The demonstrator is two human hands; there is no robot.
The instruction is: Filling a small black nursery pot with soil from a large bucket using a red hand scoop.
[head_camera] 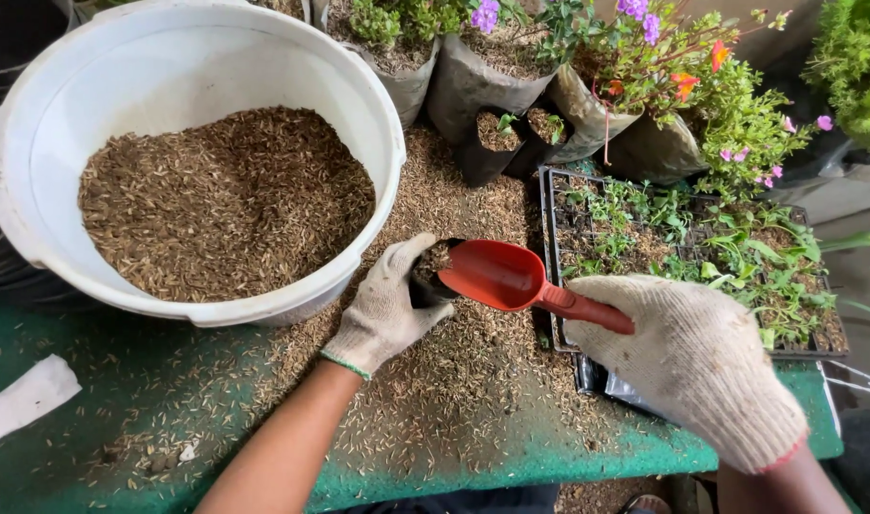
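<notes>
Bag (429, 278) (small, black) holds husks.

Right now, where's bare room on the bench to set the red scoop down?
Freest patch: green bench top at front left, between the white bucket, the white scrap and the left hand, only thinly husk-strewn. Crowded: the right side, with the seedling tray, right hand and grow bags behind.
</notes>
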